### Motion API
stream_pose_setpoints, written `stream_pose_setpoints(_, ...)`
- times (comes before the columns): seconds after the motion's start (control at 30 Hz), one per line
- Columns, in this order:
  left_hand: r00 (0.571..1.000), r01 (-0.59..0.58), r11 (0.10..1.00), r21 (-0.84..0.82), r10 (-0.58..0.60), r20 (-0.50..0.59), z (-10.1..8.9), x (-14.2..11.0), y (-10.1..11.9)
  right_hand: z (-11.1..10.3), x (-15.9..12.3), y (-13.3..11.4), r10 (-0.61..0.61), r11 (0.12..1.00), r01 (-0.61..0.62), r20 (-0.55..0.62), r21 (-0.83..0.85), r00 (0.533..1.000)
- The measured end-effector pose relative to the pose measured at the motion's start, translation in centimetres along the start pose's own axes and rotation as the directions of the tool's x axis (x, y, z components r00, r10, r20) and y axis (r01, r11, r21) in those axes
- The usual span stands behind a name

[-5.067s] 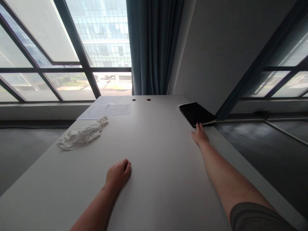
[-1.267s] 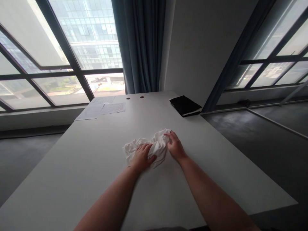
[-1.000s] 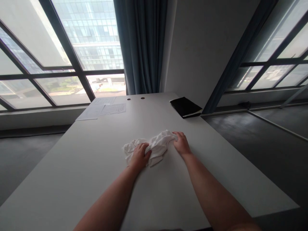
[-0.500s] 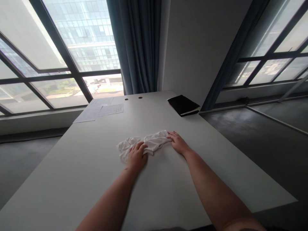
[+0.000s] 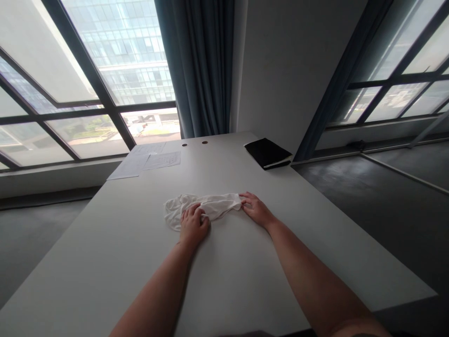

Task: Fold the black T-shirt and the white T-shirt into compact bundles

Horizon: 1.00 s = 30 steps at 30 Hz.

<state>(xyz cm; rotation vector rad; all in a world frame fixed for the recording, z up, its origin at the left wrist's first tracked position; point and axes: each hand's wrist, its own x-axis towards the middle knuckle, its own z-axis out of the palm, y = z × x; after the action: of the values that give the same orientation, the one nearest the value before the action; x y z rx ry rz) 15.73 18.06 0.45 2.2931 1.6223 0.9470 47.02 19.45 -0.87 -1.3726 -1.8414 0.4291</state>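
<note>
A thin white cloth (image 5: 219,204) lies across the white table, bunched and rumpled at its left end and drawn out flatter toward the right. My left hand (image 5: 194,224) rests on its near edge, fingers bent over the fabric and closed on it. At the cloth's right end, my right hand (image 5: 257,209) has its fingertips on the edge and appears to pinch it. The fabric directly beneath both sets of fingers is hidden.
Printed sheets of paper (image 5: 162,160) lie at the table's far left. A black folder (image 5: 268,153) sits at the far right edge. Two round cable holes are near the back of the white table (image 5: 231,276). Behind it hangs a blue curtain (image 5: 201,70) between windows.
The cloth and both hands have shifted slightly left. Its right part now looks straighter and flatter, and the bunched left end has spread a little.
</note>
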Motion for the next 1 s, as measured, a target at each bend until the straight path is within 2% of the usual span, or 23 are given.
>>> stream_pose_setpoints(0.13, 0.997, 0.041, 0.985, -0.17, -0.052, -0.061, 0.0, 0.7, -0.7, -0.4, -0.2, -0.7, 0.03, 0.984, -0.006, -0.13, 0.181, 0.991)
stream_pose_setpoints(0.23, 0.992, 0.05, 0.951, -0.304, -0.082, -0.094, -0.3, 0.9, -0.9, -0.4, -0.3, -0.9, 0.094, 0.96, -0.054, -0.134, 0.274, 0.986)
stream_pose_setpoints(0.3, 0.985, 0.097, 0.927, -0.361, -0.142, -0.101, -0.4, 0.8, -1.0, -0.4, -0.3, -0.8, 0.151, 0.938, -0.099, -0.133, 0.331, 0.98)
stream_pose_setpoints(0.43, 0.961, 0.205, 0.892, -0.404, -0.261, -0.087, -0.3, 0.5, -1.0, -0.4, -0.2, -0.7, 0.224, 0.894, -0.138, -0.158, 0.427, 0.962)
stream_pose_setpoints(0.63, 0.972, 0.184, 0.894, -0.409, -0.228, -0.063, -0.1, 0.2, -0.7, -0.4, -0.1, -0.8, 0.331, 0.788, -0.22, -0.094, 0.575, 0.939)
stream_pose_setpoints(0.73, 0.976, 0.169, 0.888, -0.428, -0.21, -0.05, -0.2, 0.0, -0.6, -0.5, -0.1, -0.6, 0.336, 0.806, -0.214, -0.129, 0.552, 0.933)
stream_pose_setpoints(1.0, 0.969, 0.18, 0.903, -0.389, -0.23, -0.085, -0.2, 0.3, -1.1, -0.4, 0.0, 0.2, 0.264, 0.932, -0.195, -0.205, 0.305, 0.942)
